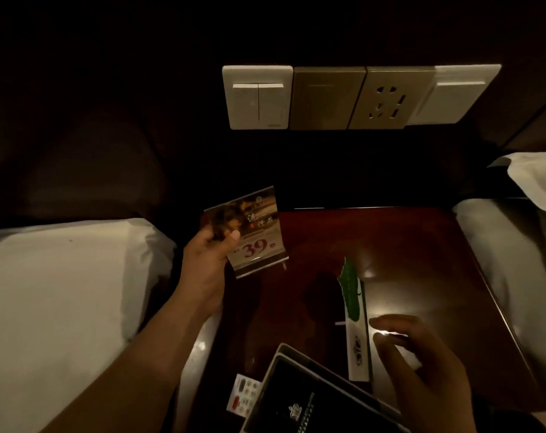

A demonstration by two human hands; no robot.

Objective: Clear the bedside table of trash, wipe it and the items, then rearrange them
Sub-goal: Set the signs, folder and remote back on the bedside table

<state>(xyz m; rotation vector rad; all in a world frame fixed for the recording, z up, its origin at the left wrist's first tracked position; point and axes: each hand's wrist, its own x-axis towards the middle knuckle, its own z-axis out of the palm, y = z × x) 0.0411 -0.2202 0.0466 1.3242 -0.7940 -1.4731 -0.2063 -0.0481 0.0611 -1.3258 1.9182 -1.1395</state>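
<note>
Head view: your left hand (207,260) grips menu card (253,232) above desk (421,245); your right hand (421,364), fingers (390,321) spread, holds nothing, apparently hovering beside green leaflet (354,307).

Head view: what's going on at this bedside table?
A person leans over a dark wooden bedside table between two beds. The left hand grips a menu sign marked "39" at the table's far left edge; whether its base touches the wood is unclear. The right hand is open, holding nothing, just right of a white and green card. A black folder and a remote lie at the near edge.
</note>
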